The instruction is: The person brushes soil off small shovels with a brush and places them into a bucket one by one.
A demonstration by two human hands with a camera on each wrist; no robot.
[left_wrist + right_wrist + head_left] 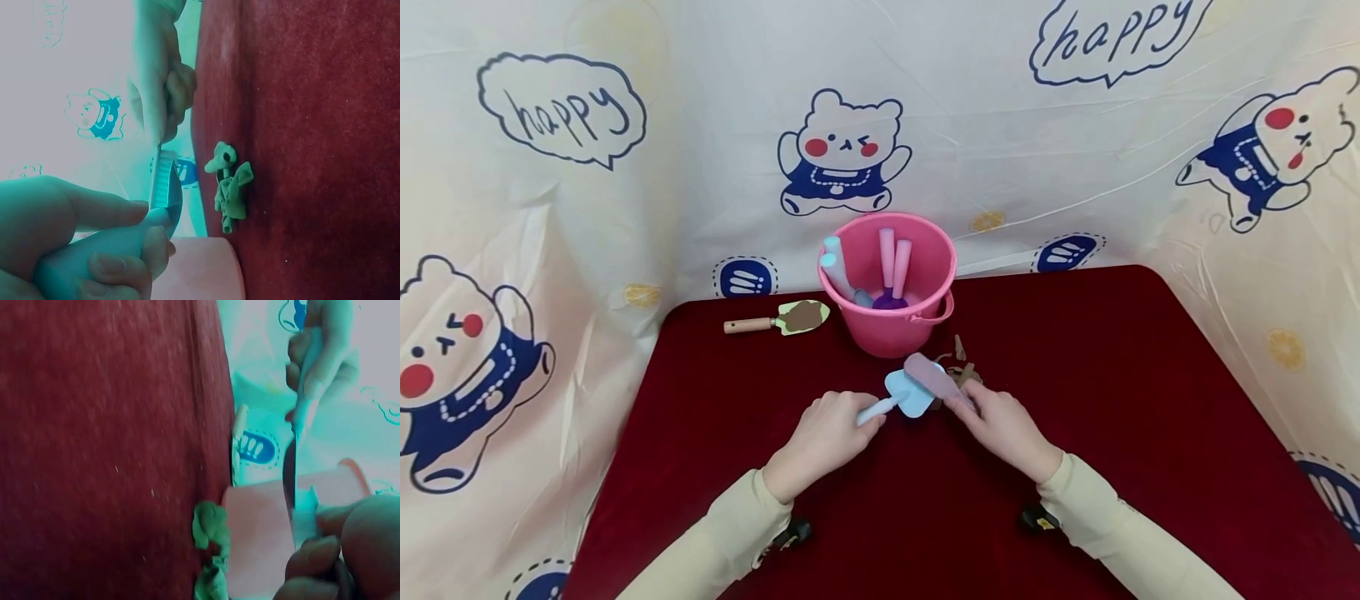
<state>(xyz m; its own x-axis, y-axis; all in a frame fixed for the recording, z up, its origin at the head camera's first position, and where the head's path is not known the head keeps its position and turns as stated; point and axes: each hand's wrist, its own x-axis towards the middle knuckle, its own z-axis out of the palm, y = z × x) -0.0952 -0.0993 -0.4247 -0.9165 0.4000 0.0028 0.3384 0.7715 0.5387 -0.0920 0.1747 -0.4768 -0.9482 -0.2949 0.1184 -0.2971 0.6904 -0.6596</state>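
My left hand (831,429) grips the handle of a light blue toy trowel (898,383), its blade pointing right, above the red cloth. My right hand (1007,425) pinches a flat mauve tool (929,374) with a rounded end, which lies across the trowel blade. In the left wrist view the tool's side looks ribbed like brush bristles (161,181), though its exact kind is unclear. Brown crumpled scraps (959,348) lie on the cloth beyond and beside the right hand; both wrist views tint these scraps (231,194) green.
Behind the hands stands a pink bucket (883,333) with light blue (841,267) and purple-pink handled tools (901,267) inside. Left of it lies a wooden-handled trowel (748,326) with brown on its green blade. A printed white curtain (722,150) surrounds the red table (1112,375).
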